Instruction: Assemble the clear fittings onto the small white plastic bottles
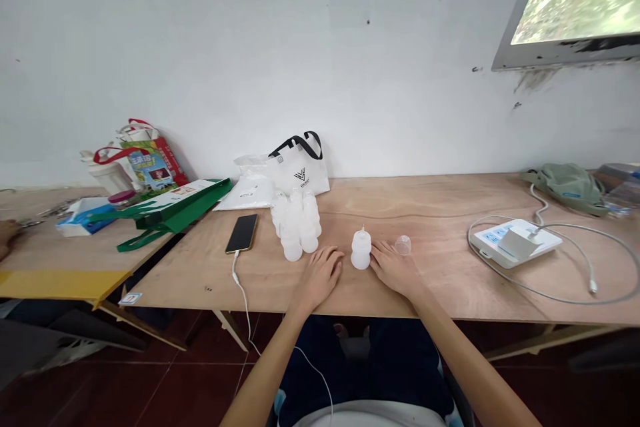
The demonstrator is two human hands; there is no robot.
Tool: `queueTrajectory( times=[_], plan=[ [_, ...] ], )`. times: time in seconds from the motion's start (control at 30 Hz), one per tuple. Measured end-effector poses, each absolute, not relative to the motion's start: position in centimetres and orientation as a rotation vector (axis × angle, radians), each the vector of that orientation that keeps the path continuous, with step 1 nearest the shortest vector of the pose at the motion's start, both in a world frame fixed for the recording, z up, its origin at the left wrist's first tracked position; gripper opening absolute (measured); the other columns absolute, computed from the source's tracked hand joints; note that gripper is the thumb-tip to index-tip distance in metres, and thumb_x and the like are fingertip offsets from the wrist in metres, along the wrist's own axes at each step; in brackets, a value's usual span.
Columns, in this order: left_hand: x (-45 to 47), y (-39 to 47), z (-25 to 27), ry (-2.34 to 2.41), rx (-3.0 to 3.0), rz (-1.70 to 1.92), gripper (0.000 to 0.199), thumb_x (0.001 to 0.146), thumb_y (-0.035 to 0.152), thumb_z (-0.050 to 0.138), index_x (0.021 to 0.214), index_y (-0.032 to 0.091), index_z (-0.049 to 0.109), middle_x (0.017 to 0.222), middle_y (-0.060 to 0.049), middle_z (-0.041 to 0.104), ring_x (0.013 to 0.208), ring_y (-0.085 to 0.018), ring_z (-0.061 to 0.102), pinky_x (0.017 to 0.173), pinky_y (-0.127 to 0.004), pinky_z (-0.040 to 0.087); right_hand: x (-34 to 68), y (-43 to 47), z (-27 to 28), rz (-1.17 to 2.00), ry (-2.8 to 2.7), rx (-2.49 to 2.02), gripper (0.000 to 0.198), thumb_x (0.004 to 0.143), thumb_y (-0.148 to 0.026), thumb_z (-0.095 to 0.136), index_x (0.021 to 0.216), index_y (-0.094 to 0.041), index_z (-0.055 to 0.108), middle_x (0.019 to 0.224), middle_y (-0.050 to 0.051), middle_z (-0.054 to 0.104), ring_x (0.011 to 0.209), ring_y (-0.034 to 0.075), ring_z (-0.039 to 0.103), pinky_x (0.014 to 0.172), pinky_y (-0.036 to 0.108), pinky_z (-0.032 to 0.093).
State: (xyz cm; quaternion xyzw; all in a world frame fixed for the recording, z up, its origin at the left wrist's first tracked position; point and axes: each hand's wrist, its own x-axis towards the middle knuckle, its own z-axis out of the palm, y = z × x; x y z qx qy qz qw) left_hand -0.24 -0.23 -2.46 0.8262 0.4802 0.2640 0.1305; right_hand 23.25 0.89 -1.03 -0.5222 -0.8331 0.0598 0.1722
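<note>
The left hand (pixel 321 273) is laid palm down on the wooden table (pixel 450 203), released, its fingers slightly spread; the right hand (pixel 394 268) is likewise rested palm down and released; between the two, a small white bottle (pixel 361 251) is stood upright, a thin tip seen at its top; whether it is touched by the right fingertips cannot be told; a clear cap (pixel 403 245) is placed just beyond the right hand; near the left hand a cluster of white bottles (pixel 297 225) is gathered; farther left a phone (pixel 242 233) is laid, plugged into a white cable (pixel 243 291); behind the cluster a white tote bag (pixel 304 175) is leaned against the wall (pixel 400 93)
</note>
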Motion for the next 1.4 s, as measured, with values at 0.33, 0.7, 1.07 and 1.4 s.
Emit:
queueTrajectory(
  times=[0.33, 0.7, 1.07, 1.4],
  plan=[
    [-0.3, -0.2, -2.7, 1.390, 2.399, 0.797, 0.033, 0.105, 0.031, 0.038, 0.126, 0.023, 0.062, 0.140, -0.008, 0.057, 0.134, -0.026, 0.049, 0.116, -0.048, 0.037, 23.5, 0.9, -0.9, 0.284, -2.315, -1.534, 0.040, 0.094, -0.012, 0.042, 0.129, -0.017, 0.060, 0.130, 0.015, 0.064, 0.124, 0.030, 0.057, 0.102, 0.044, 0.045],
    [-0.4, 0.0, -2.9, 1.424, 2.473, 0.741, 0.031, 0.105, 0.027, 0.037, 0.127, 0.024, 0.059, 0.143, -0.007, 0.056, 0.136, -0.024, 0.049, 0.116, -0.048, 0.039, 23.3, 0.2, 0.1, 0.903, -2.032, -1.192, 0.065, 0.093, -0.051, 0.063, 0.150, -0.028, 0.040, 0.141, 0.009, 0.059, 0.130, 0.030, 0.056, 0.105, 0.046, 0.047],
    [-0.3, 0.0, -2.9, 1.429, 2.454, 0.757, 0.031, 0.105, 0.028, 0.038, 0.126, 0.024, 0.061, 0.140, -0.007, 0.057, 0.134, -0.024, 0.050, 0.116, -0.048, 0.038, 28.3, 0.9, 2.1, 0.362, -1.765, -1.492, 0.053, 0.087, -0.054, 0.063, 0.129, -0.022, 0.057, 0.130, 0.014, 0.065, 0.116, 0.034, 0.064, 0.090, 0.047, 0.053],
    [-0.3, 0.0, -2.8, 1.427, 2.400, 0.755, 0.032, 0.105, 0.031, 0.039, 0.131, 0.024, 0.056, 0.142, -0.007, 0.057, 0.135, -0.024, 0.049, 0.117, -0.047, 0.037, 27.2, 0.3, 2.8, 1.066, -1.748, -1.255, 0.066, 0.088, -0.050, 0.068, 0.145, -0.026, 0.043, 0.139, 0.013, 0.060, 0.125, 0.030, 0.063, 0.100, 0.048, 0.057]
  ],
)
